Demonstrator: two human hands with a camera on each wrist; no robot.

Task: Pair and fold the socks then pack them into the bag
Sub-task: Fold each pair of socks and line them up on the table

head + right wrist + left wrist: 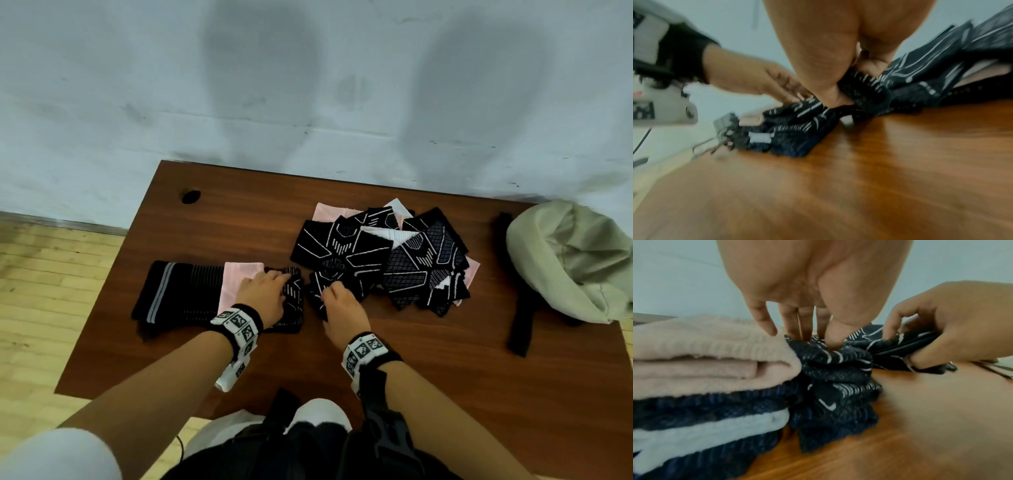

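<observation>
Counter (pixel 239 219) holds everything. Bag (pixel 568 260): one, open, well to the right of the loose sock pile (pixel 383 260), beyond both hands. Folded stack (pixel 181 294): one, left of the pile, long axis left-right. Left hand (pixel 263 296) pinches the stack's top patterned sock (pixel 830 356). Right hand (pixel 342 308), nearer the pile, pinches a sock at the pile's near-left edge. Loose socks overlap; no exact count.

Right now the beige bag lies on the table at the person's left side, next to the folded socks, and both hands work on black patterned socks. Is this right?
One detail is wrong: the beige bag lies at the person's right side, beyond the loose sock pile, as the head view shows. The folded socks are at the left. Both the left hand and the right hand do work on black patterned socks.
</observation>
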